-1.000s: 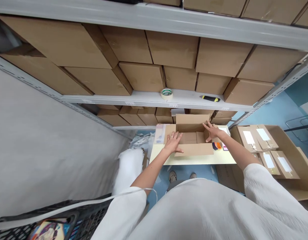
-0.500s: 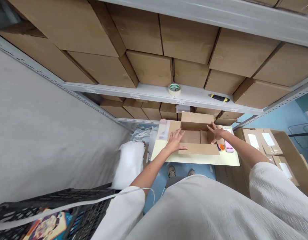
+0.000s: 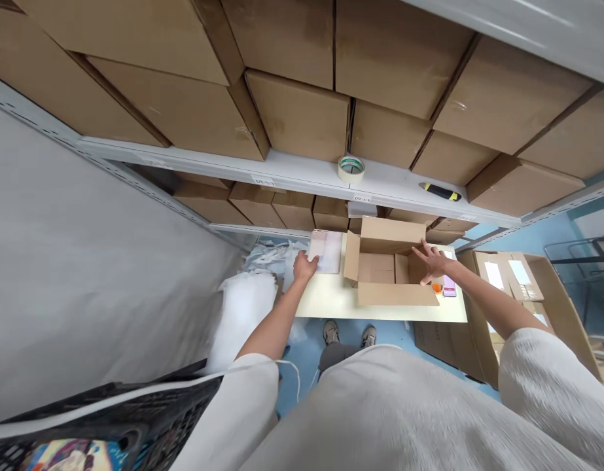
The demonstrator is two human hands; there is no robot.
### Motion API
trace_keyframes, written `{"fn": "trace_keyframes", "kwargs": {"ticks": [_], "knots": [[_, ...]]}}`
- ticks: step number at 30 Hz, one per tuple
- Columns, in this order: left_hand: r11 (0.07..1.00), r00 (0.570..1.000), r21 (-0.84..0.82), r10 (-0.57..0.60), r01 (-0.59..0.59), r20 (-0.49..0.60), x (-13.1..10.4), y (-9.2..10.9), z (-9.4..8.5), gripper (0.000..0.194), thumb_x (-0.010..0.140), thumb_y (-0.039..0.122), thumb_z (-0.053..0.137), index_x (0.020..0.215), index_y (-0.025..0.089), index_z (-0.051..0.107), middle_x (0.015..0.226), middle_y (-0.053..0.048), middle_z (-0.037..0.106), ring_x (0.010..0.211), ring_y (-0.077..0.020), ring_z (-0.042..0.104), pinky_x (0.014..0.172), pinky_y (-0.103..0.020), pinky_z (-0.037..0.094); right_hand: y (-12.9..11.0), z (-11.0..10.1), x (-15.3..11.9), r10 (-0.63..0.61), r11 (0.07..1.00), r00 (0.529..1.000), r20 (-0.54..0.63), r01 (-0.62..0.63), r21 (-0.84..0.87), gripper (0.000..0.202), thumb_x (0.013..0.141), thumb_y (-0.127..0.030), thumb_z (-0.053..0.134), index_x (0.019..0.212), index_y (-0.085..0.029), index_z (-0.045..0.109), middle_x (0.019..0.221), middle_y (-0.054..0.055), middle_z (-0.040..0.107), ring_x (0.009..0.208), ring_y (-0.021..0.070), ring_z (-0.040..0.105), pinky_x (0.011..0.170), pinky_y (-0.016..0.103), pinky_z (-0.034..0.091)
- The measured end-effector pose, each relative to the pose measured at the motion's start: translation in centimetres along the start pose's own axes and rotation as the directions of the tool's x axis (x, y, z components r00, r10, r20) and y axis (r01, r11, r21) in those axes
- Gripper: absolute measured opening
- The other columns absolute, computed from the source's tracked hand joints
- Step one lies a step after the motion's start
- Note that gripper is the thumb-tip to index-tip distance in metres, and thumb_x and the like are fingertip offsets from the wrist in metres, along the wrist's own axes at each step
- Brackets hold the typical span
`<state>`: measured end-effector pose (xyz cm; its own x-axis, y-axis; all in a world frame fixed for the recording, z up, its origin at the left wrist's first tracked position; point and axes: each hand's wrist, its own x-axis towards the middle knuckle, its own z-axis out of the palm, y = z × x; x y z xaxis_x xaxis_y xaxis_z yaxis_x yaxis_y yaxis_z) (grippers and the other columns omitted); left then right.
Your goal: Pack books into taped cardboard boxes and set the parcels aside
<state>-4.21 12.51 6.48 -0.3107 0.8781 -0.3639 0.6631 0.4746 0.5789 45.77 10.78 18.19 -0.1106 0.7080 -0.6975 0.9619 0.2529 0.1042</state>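
Head-worn view, facing forward and down, shelf (image 3: 302, 167) ahead, open box (image 3: 397, 294) below

Open box (image 3: 398, 295) is matt brown cardboard; flat packet (image 3: 331, 254) looks smooth with a plastic-like sheen, tabletop (image 3: 331, 302) smooth, low gloss. Upper shelf beam (image 3: 537, 33) reads as painted metal, smooth and fairly glossy; crate (image 3: 186, 409) is black plastic lattice. Shirt (image 3: 404, 405) is matt, crinkled cloth, white bundle (image 3: 243, 311) soft-looking, slightly translucent sheet stuff.

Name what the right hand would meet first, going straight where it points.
The right hand would likely meet the open, rectangular brown cardboard box at its right end; whether they touch is unclear.
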Motion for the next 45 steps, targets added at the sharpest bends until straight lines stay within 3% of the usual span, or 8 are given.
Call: {"fn": "trace_keyframes", "kwargs": {"ticks": [3, 6, 13, 18, 25, 29, 40, 45], "knots": [[0.994, 0.992, 0.045, -0.103, 0.100, 0.072, 1.4, -0.9, 1.6, 0.072, 0.095, 0.048, 0.072, 0.152, 0.014, 0.046, 0.152, -0.024, 0.060, 0.144, -0.0377, 0.057, 0.116, -0.047, 0.049, -0.1, -0.2, -0.3, 0.014, 1.000, 1.000, 0.005, -0.015, 0.010, 0.164, 0.051, -0.087, 0.085, 0.176, -0.037, -0.007, 0.175, 0.002, -0.043, 0.159, 0.0623, 0.016, 0.125, 0.073, 0.027], [0.988, 0.987, 0.085, -0.138, 0.132, 0.078, 2.1, -1.0, 3.3, 0.079, 0.090, 0.053, 0.076, 0.152, 0.015, 0.044, 0.154, -0.026, 0.057, 0.144, -0.0429, 0.055, 0.114, -0.053, 0.048, -0.4, -0.6, -0.7, 0.018, 1.000, 1.000, 0.010, -0.018, 0.007, 0.160, 0.054, -0.084, 0.085, 0.177, -0.038, -0.006, 0.177, 0.002, -0.040, 0.160, 0.0617, 0.017, 0.125, 0.073, 0.029], [0.976, 0.989, 0.166, -0.147, 0.142, 0.018, 2.9, -0.9, 5.4, 0.074, 0.085, 0.045, 0.082, 0.144, 0.020, 0.043, 0.152, -0.026, 0.054, 0.143, -0.0423, 0.052, 0.113, -0.055, 0.044, -1.0, -1.1, -1.2, 0.052, 0.999, 0.998, 0.033, -0.052, 0.004, 0.159, 0.055, -0.080, 0.088, 0.177, -0.037, -0.005, 0.177, 0.002, -0.039, 0.159, 0.0623, 0.017, 0.124, 0.073, 0.031], [0.964, 0.981, 0.187, -0.194, 0.187, 0.019, 3.4, -0.4, 5.3, 0.076, 0.082, 0.043, 0.087, 0.140, 0.018, 0.045, 0.151, -0.028, 0.052, 0.145, -0.0443, 0.048, 0.115, -0.056, 0.040, -1.2, -1.1, -1.3, 0.048, 0.999, 0.998, 0.028, -0.048, 0.020, 0.160, 0.055, -0.080, 0.089, 0.177, -0.037, -0.006, 0.177, 0.002, -0.040, 0.160, 0.0626, 0.014, 0.124, 0.074, 0.029], [0.981, 0.993, 0.166, -0.109, 0.101, 0.040, 2.2, 0.3, 5.1, 0.065, 0.086, 0.038, 0.081, 0.138, 0.019, 0.046, 0.150, -0.025, 0.054, 0.144, -0.0405, 0.051, 0.116, -0.053, 0.039, -1.1, -0.8, -1.1, 0.048, 0.999, 0.998, 0.029, -0.049, 0.021, 0.161, 0.053, -0.082, 0.088, 0.177, -0.037, -0.005, 0.176, 0.002, -0.043, 0.159, 0.0622, 0.015, 0.124, 0.074, 0.031], [0.975, 0.992, 0.188, -0.124, 0.120, 0.014, 1.9, 0.4, 4.8, 0.066, 0.085, 0.039, 0.082, 0.138, 0.021, 0.045, 0.156, -0.025, 0.050, 0.148, -0.0417, 0.047, 0.117, -0.055, 0.038, -1.2, -0.8, -1.2, 0.036, 0.999, 0.999, 0.021, -0.036, 0.019, 0.160, 0.054, -0.082, 0.087, 0.177, -0.037, -0.005, 0.176, 0.001, -0.041, 0.160, 0.0613, 0.013, 0.124, 0.073, 0.031], [0.978, 0.988, 0.165, -0.140, 0.127, 0.068, 2.2, 0.1, 4.7, 0.064, 0.087, 0.035, 0.078, 0.139, 0.020, 0.045, 0.146, -0.025, 0.061, 0.141, -0.0400, 0.058, 0.114, -0.053, 0.042, -1.2, -0.8, -1.2, 0.054, 0.998, 0.998, 0.028, -0.054, -0.013, 0.161, 0.054, -0.079, 0.089, 0.177, -0.036, -0.006, 0.178, 0.005, -0.039, 0.159, 0.0604, 0.019, 0.122, 0.071, 0.036], [0.996, 0.986, 0.033, -0.084, 0.080, 0.143, 2.2, 0.4, 3.6, 0.061, 0.088, 0.031, 0.077, 0.140, 0.023, 0.046, 0.127, -0.016, 0.074, 0.126, -0.0357, 0.070, 0.109, -0.047, 0.049, -0.6, -0.2, -0.7, 0.029, 0.999, 1.000, 0.007, -0.029, 0.015, 0.160, 0.055, -0.081, 0.088, 0.177, -0.036, -0.005, 0.177, 0.003, -0.039, 0.160, 0.0612, 0.016, 0.125, 0.071, 0.032]]}}
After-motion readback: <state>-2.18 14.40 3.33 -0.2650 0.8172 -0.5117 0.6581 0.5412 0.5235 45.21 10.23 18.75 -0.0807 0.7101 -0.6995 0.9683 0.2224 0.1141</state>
